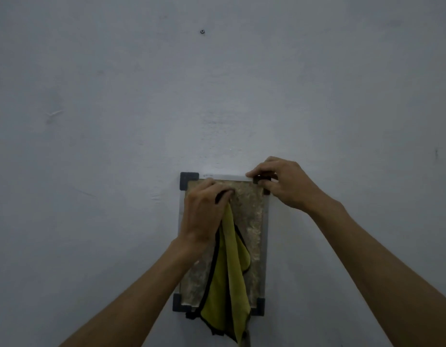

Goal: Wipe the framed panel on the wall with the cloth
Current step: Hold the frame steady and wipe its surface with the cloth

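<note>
The framed panel (252, 214) hangs upright against the pale wall, with a mottled brown face, a light frame and dark corner caps. My left hand (204, 211) grips the top of a yellow-green cloth with black edging (229, 284) against the panel's upper left part. The cloth hangs down over the panel's middle and past its bottom edge. My right hand (282, 184) holds the panel's top right corner, fingers curled over the corner cap.
The grey-white wall (116, 121) fills the view. A small screw or anchor (202, 31) sits in the wall well above the panel. A few scuffs mark the paint to the left.
</note>
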Motion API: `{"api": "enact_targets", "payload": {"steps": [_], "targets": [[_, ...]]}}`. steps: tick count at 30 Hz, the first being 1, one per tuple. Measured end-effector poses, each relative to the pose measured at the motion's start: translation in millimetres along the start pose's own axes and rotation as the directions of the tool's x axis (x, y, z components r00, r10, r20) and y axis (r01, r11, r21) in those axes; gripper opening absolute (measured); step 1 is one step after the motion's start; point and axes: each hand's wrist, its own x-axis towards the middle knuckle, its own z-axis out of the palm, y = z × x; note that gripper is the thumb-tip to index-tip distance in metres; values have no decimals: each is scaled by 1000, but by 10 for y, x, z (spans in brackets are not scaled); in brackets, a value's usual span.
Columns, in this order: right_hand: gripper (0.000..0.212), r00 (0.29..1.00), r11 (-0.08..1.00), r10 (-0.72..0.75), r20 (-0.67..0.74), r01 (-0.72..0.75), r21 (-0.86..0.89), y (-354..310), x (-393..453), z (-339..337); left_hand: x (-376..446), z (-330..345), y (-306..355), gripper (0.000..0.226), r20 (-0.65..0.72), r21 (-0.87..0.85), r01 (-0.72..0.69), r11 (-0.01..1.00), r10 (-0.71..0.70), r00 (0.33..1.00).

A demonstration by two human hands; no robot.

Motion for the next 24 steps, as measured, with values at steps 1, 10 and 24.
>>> {"api": "enact_targets", "payload": {"steps": [1, 10, 24], "targets": [[29, 1000, 1000, -7, 1, 7, -12, 5, 3, -10, -19, 6, -10, 12, 6, 0, -18, 1000, 18, 1000], [14, 999, 1000, 2, -41, -2, 14, 68, 5, -15, 101, -133, -62, 12, 375, 73, -331, 941, 282, 883], [11, 997, 999, 19, -76, -16, 35, 27, -15, 10, 55, -185, -49, 10, 384, 50, -290, 956, 250, 889]]}}
